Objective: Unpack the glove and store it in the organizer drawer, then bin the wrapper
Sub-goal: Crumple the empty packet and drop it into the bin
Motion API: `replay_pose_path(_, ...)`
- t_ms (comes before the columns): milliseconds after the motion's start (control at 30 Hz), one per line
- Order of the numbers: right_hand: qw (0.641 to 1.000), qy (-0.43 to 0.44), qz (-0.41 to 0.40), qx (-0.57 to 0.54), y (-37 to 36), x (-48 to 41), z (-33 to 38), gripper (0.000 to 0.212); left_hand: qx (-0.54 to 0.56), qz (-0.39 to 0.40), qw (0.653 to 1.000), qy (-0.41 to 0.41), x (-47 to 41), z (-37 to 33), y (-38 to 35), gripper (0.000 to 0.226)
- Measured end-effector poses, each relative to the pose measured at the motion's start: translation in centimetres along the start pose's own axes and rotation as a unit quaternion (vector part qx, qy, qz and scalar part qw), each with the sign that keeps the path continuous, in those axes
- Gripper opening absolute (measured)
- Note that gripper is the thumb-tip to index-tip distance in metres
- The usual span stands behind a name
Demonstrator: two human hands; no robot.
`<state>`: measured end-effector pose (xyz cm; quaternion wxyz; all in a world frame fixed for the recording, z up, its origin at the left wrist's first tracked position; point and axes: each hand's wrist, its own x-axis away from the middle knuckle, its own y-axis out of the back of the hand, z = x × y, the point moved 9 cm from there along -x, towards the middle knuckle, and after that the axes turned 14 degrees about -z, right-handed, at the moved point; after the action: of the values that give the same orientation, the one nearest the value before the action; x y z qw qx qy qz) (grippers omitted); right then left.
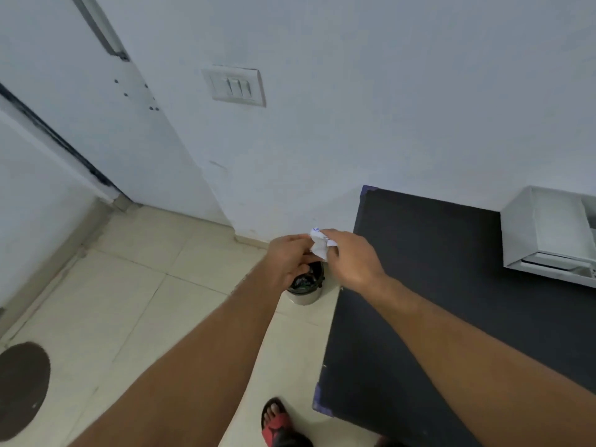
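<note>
A crumpled white wrapper point(319, 245) with a little blue print sits between my two hands, held above a small round bin point(306, 293) on the floor. My right hand point(350, 261) pinches the wrapper from the right. My left hand point(290, 259) touches it from the left with curled fingers, and covers part of the bin's opening. The bin has a dark liner with some rubbish inside. The white organizer drawer unit point(548, 233) stands at the right edge on the black table point(419, 285). No glove is in view.
The bin stands against the white wall beside the table's left edge. A switch plate point(237, 87) is on the wall above. A door point(80, 117) is at left, a round dark floor cover point(22, 388) at lower left, and my sandalled foot point(279, 424) below.
</note>
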<state>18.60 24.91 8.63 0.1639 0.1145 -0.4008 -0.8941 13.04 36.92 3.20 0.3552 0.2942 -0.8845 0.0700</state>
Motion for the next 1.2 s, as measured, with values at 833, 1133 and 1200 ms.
replay_pose_path(833, 0.985, -0.173, 0.018, -0.014, -13.9, -10.5, -2.7, 0.022, -0.146, -0.007, 0.987, 0.061, -15.6, -1.7, 4.7, 0.022)
replay_pose_path(1133, 0.958, -0.281, 0.054, 0.022, -26.9, -13.1, -12.1, 0.024, -0.202, -0.039, 0.978, 0.027, -27.9, 4.8, 6.7, 0.012)
replay_pose_path(1200, 0.949, -0.306, 0.067, 0.029, -29.6, -13.3, -14.6, 0.027, -0.224, -0.049, 0.973, 0.031, -30.2, 6.8, 7.2, 0.022)
